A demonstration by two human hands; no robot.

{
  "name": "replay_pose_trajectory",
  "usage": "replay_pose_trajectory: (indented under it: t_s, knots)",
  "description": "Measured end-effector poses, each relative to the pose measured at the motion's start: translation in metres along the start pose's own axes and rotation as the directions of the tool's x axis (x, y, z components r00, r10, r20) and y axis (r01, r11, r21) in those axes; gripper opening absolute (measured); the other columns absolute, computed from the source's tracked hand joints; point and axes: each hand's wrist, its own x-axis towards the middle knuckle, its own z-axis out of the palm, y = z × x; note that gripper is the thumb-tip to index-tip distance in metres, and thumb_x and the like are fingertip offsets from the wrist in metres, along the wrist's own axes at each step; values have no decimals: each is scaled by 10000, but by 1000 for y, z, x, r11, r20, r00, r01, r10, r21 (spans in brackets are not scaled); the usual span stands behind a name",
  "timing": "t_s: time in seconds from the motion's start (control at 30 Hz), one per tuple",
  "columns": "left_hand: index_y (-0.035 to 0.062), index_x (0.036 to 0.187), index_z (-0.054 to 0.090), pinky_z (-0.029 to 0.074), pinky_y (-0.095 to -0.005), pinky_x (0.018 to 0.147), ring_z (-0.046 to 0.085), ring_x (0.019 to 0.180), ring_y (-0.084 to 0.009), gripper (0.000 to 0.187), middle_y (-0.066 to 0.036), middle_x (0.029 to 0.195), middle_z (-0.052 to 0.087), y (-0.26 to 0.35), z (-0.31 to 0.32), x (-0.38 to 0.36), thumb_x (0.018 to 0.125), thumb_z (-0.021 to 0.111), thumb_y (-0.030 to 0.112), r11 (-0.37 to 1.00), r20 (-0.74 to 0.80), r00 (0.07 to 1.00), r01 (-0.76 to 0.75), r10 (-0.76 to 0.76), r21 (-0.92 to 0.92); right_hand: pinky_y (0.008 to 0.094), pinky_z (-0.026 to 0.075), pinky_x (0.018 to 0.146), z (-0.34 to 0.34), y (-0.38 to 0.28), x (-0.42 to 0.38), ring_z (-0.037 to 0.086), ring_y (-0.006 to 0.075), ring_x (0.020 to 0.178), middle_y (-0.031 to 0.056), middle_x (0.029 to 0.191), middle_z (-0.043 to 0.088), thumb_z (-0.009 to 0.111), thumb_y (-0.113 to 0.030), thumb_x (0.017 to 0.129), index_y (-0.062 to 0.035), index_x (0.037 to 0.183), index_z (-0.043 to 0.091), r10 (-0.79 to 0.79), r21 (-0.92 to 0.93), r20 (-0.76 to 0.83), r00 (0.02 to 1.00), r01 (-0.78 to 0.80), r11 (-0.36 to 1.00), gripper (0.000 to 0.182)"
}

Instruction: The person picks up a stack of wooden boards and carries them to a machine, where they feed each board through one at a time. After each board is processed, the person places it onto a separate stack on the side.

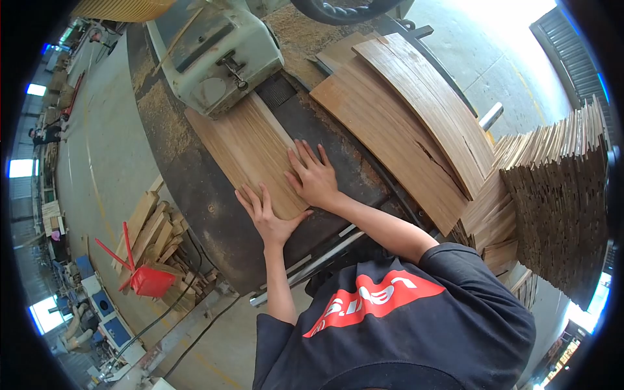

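A wooden board (250, 146) lies flat on the dark machine table (221, 224), its far end reaching under the pale green machine head (224, 68). Near the board's closer left corner, my left hand (268, 221) rests on the wood, fingers stretched and thumb out to the side. Along the right edge, my right hand (315, 181) presses flat with its fingers spread. Neither hand is wrapped around anything. What lies beneath the machine head is hidden.
Wide planks (383, 133) and a curved panel (435, 104) lie at the right. Beyond them stands a tall stack of thin boards (552, 201). Sawdust (162, 120) covers the table's left side. Offcuts (153, 231) and a red chair (151, 281) are on the left floor.
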Motion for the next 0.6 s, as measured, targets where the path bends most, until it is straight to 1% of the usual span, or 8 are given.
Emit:
replay_pose_trajectory:
  t_s: [0.13, 0.23, 0.3, 0.4, 0.47, 0.5, 0.53, 0.6]
  knots:
    - [-26, 1512, 449, 299, -648, 1172, 143, 1509, -582, 1350, -386, 1587, 280, -10, 0, 19, 458, 958, 646, 1000, -1, 1000, 10, -10, 10, 558, 288, 1200, 13, 1, 20, 496, 363, 1405, 238, 1506, 506, 627, -358, 961, -37, 1413, 582, -3, 16, -23, 1000, 4, 1000, 555]
    - [-46, 1488, 474, 307, -642, 1172, 152, 1511, -572, 1327, -386, 1576, 306, -17, 4, 33, 467, 955, 654, 1000, -15, 1000, 6, -6, 23, 561, 322, 1182, 25, 4, 34, 497, 341, 1412, 216, 1503, 518, 647, -358, 952, -59, 1416, 583, -9, -12, -50, 999, 8, 1000, 556]
    - [-47, 1467, 502, 313, -631, 1175, 174, 1508, -567, 1297, -382, 1568, 326, -24, 4, 43, 475, 953, 657, 1000, -28, 999, 18, -17, 26, 579, 273, 1202, 34, 4, 44, 469, 360, 1426, 234, 1514, 496, 611, -375, 966, -58, 1416, 575, 20, 46, -36, 999, -18, 999, 551]
    - [-47, 1446, 529, 318, -622, 1176, 199, 1501, -562, 1273, -379, 1553, 354, -28, 1, 60, 470, 960, 648, 998, -45, 999, -3, 6, 69, 597, 263, 1204, 41, 6, 62, 444, 359, 1446, 227, 1532, 477, 608, -376, 965, -58, 1447, 537, 40, 84, 10, 999, -41, 996, 582]
    - [-47, 1429, 546, 314, -613, 1181, 229, 1501, -541, 1202, -368, 1565, 343, -25, 1, 61, 517, 961, 618, 1000, -54, 998, 10, -9, 26, 583, 280, 1203, 42, 15, 73, 433, 371, 1449, 223, 1535, 472, 631, -382, 948, -55, 1461, 519, 11, 69, 44, 999, -14, 998, 618]
    - [-48, 1421, 552, 311, -606, 1185, 228, 1509, -522, 1140, -365, 1574, 328, -29, 6, 59, 568, 951, 594, 1000, -108, 994, 15, -15, 7, 569, 297, 1201, 35, 17, 77, 423, 384, 1453, 220, 1538, 468, 654, -387, 931, -51, 1474, 501, -26, 70, 95, 995, 19, 997, 656]
    - [-50, 1414, 559, 308, -599, 1189, 227, 1517, -504, 1079, -362, 1583, 312, -31, 12, 57, 619, 941, 570, 1000, -160, 987, 18, -20, -10, 569, 297, 1201, 25, 23, 76, 423, 384, 1453, 220, 1538, 468, 654, -387, 931, -51, 1474, 501, -12, 63, 73, 997, 7, 998, 656]
    - [-48, 1423, 548, 308, -604, 1188, 220, 1520, -503, 1051, -371, 1582, 300, -33, 16, 43, 656, 922, 567, 999, -175, 984, -13, 20, 40, 528, 340, 1192, -14, 34, 77, 413, 415, 1448, 221, 1531, 471, 718, -373, 884, -49, 1472, 495, -63, 128, 207, 976, 37, 991, 708]
